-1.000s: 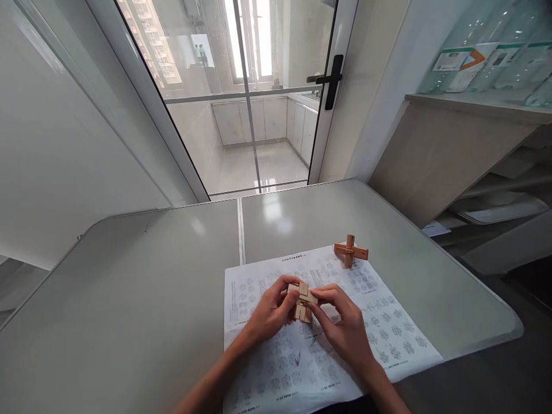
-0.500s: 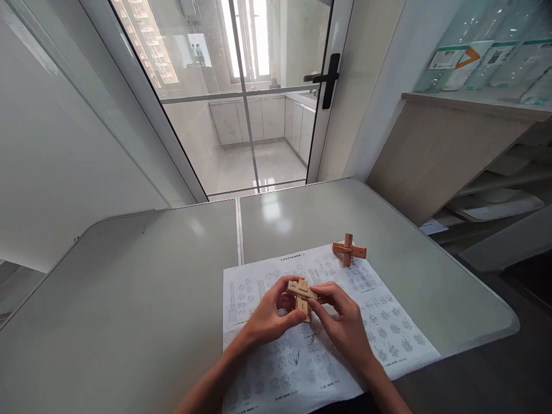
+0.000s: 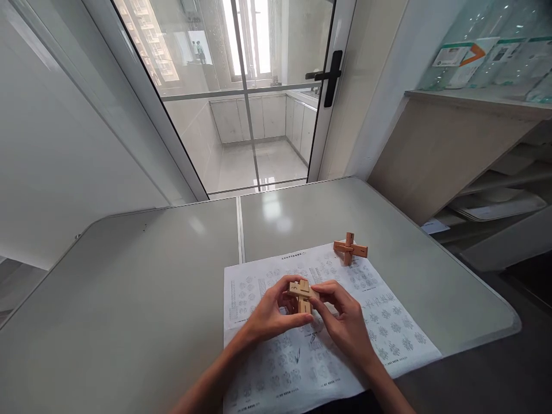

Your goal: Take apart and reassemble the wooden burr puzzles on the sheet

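Head view: a pale wooden block assembly of interlocking pieces [image 3: 303,288] is gripped in both bare hands, above a large white sheet printed with rows of small diagrams [image 3: 288,345]. The left hand [image 3: 269,313] holds it from the left, its thumb reaching along the lower block and its index finger behind the top; the other fingers are partly hidden. The right hand [image 3: 345,322] pinches the right end of the upper block between thumb and index finger. Dark markings show on the pale blocks. Beyond the right hand, a reddish-brown wooden cross-shaped puzzle [image 3: 349,249] rests at the sheet's far right corner. The sheet lies on a glossy grey-green table [image 3: 172,299], facing a glass-paned door with a black handle [image 3: 332,79].
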### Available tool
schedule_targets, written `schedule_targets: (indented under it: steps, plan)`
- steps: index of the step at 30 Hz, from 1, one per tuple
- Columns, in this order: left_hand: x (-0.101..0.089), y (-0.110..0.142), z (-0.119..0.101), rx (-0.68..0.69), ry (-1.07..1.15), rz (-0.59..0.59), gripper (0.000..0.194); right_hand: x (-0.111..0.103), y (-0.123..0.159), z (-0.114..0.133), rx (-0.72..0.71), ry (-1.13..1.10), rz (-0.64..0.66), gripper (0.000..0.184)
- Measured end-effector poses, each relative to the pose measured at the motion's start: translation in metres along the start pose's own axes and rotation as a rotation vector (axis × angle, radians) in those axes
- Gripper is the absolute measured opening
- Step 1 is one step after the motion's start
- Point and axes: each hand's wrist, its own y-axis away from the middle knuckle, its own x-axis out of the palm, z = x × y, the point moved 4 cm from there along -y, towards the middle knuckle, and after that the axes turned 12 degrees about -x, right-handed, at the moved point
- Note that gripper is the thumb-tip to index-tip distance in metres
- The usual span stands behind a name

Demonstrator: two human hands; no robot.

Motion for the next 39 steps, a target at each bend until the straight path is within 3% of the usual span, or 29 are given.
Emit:
schedule_targets:
  steps: [15, 27, 39]
  plan:
    - [-0.0015, 0.0001, -0.0024, 0.014, -0.052, -0.004, 0.063, 0.0004, 0.0013, -0.0037, 0.101, -0.076, 0.034, 0.018]
    - [-0.0018, -0.0003, -0.0037, 0.034, -0.087, -0.031, 0.060, -0.0006, 0.0002, 0.0010, -0.007, 0.031, 0.005, 0.011]
    - [-0.0010, 0.0008, -0.0015, 0.029, -0.068, -0.045, 0.060, 0.0001, 0.0014, -0.0033, 0.066, -0.010, 0.018, 0.016]
